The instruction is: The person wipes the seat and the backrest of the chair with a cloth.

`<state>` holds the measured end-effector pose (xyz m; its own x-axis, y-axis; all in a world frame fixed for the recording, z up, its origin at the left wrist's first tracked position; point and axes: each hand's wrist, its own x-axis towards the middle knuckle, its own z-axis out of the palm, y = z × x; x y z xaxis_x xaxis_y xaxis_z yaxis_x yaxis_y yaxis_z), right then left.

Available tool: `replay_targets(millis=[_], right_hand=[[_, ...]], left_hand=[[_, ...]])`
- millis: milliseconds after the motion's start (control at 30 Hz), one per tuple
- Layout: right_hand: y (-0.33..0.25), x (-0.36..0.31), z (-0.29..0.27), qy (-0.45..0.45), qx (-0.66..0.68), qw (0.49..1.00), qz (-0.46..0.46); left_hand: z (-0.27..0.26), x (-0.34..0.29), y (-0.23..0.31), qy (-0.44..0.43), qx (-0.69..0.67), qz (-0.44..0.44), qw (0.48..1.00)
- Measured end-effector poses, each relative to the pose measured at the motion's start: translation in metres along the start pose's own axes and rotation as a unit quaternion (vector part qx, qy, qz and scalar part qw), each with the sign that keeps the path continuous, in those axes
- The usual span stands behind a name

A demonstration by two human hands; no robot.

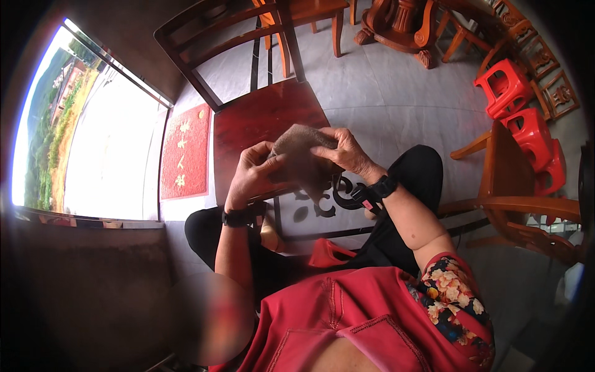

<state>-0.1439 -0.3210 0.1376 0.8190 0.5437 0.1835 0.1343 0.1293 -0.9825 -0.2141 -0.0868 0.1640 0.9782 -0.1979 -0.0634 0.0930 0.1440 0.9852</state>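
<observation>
A grey-brown piece of cloth (pixel 302 149) hangs between my two hands, its lower part blurred and tapering downward. My left hand (pixel 251 175) pinches its left edge between thumb and fingers. On the other side, my right hand (pixel 349 154) grips the upper right edge, thumb on the near face. Both hands are closed and raised in front of a dark red wooden chair (pixel 266 115), whose seat lies just behind the cloth. Whether the cloth touches the seat I cannot tell. Black bands circle both my wrists.
A red doormat (pixel 186 152) lies by the bright open doorway at left. Red plastic stools (pixel 505 90) and a wooden chair (pixel 505 170) stand at right. Carved wooden furniture (pixel 403 25) is at the back, on a grey tiled floor (pixel 384 93). My knees flank the work area.
</observation>
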Motion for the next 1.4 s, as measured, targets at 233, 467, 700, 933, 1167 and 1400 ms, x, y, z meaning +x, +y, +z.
replay_targets(millis=[233, 467, 700, 933, 1167, 1400], right_hand=[[0.001, -0.001, 0.017, 0.198, -0.267, 0.927, -0.173], [0.0, -0.01, 0.037, 0.075, -0.007, 0.994, -0.078], [0.014, -0.011, -0.009, 0.081, 0.117, 0.989, 0.044], [0.007, -0.012, -0.08, 0.346, 0.141, 0.925, -0.071], [-0.032, -0.033, -0.083, 0.185, 0.177, 0.966, 0.035], [-0.065, -0.038, -0.045, -0.088, -0.039, 0.993, 0.069]], left_hand=[[0.016, 0.01, -0.015, 0.067, -0.085, 0.039, 0.993], [0.037, 0.009, -0.018, 0.022, -0.109, 0.018, 0.994], [0.016, 0.009, -0.02, 0.004, -0.081, 0.048, 0.996], [0.001, -0.001, -0.009, -0.073, -0.177, -0.111, 0.975], [0.042, 0.016, -0.015, -0.24, 0.456, -0.014, 0.857], [0.077, 0.025, 0.008, -0.061, 0.235, 0.217, 0.945]])
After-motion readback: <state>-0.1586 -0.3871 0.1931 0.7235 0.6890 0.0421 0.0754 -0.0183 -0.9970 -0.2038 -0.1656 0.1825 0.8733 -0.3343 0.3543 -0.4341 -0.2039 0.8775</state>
